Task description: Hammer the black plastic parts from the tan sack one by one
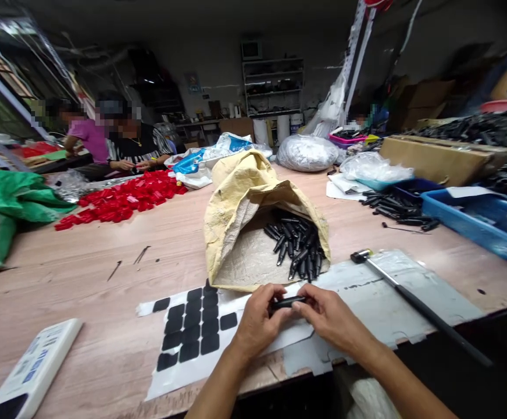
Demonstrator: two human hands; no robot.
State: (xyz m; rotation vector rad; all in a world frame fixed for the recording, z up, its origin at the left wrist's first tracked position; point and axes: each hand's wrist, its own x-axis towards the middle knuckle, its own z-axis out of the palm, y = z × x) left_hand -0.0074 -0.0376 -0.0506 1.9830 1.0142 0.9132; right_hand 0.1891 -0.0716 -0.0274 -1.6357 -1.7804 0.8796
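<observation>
One black, elongated piece [286, 302], rounded in body and slightly glossy, is observed lying close to horizontal, its length running left to right. Its ends are partly covered by the left grip [263, 319] and right grip [331, 317]. Position: just outside the yellow sack's [229, 233] open mouth.

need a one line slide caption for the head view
Left hand and right hand hold a slim black part before an open yellow sack with black pieces inside.

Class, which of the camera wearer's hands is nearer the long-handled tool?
Right. The right hand is left of the long-handled tool, apart from it; the left hand is farther left.
</observation>
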